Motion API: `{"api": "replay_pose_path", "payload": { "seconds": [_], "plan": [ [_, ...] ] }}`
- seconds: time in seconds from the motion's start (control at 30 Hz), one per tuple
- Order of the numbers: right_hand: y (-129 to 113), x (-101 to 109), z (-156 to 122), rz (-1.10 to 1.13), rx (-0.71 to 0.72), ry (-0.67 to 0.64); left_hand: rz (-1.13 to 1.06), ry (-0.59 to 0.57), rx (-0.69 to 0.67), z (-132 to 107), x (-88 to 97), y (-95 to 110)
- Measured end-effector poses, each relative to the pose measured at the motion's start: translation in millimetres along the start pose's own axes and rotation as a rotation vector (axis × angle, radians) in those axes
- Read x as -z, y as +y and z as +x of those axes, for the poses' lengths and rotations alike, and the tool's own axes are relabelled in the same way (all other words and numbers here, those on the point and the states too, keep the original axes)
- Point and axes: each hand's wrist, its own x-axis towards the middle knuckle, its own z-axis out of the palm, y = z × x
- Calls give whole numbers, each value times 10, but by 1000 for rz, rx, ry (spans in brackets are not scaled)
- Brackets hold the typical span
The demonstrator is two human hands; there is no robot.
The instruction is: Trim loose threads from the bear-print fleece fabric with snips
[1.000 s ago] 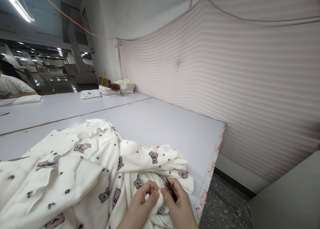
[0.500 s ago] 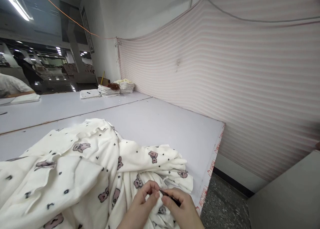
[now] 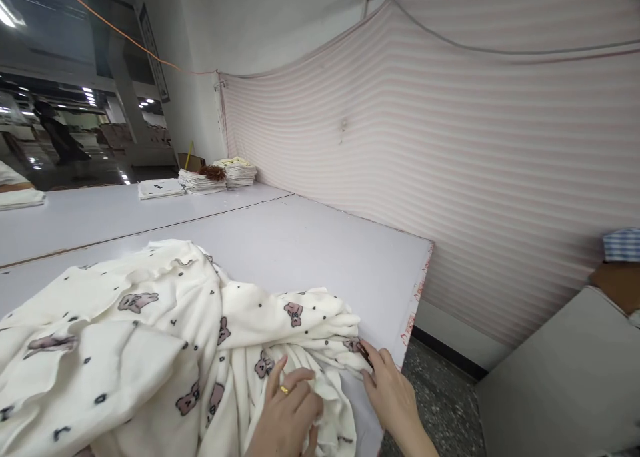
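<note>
A white cloth (image 3: 150, 337) printed with pink bears and small dark marks lies bunched on the pale table (image 3: 310, 244) in front of me. My left hand (image 3: 289, 410), with a gold ring on one finger, is closed on a fold of the cloth near the bottom edge of the view. My right hand (image 3: 393, 394) lies to its right at the cloth's right-hand folds by the table's corner. Its fingertips are pressed together there, and a sliver of a small dark tool (image 3: 367, 354) shows between them.
The table's right edge (image 3: 417, 290) has red marks and drops to a speckled floor (image 3: 445, 410). A pink striped sheet (image 3: 475, 164) hangs behind. Stacks of folded white fabric (image 3: 220, 176) sit far back. A grey surface (image 3: 565, 377) stands at the right.
The view has swung to the right. My hands have moved apart: the right one went right to the cloth's edge, and the left one stayed on the fold with its ring showing.
</note>
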Motion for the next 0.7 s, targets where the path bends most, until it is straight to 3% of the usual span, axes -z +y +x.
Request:
{"api": "replay_pose_path", "payload": {
  "seconds": [0.07,0.13,0.2,0.3,0.43,0.53,0.7],
  "plan": [
    [82,95,99,2,-11,0,-60,-133,15,48,28,13],
    [68,137,148,73,-30,-41,-122,-238,170,110,96,24],
    [-12,122,140,163,-81,-94,-154,-283,285,172,172,60],
    [-166,4,51,299,-159,-169,-243,-308,354,255,214,175],
    [-348,-189,-78,435,-167,-215,-270,-179,421,342,103,296],
    [-455,-218,-102,480,-131,-168,-316,-80,420,360,41,238],
    [-459,-118,-150,399,-50,-91,-900,56,637,308,159,61]
  ]
}}
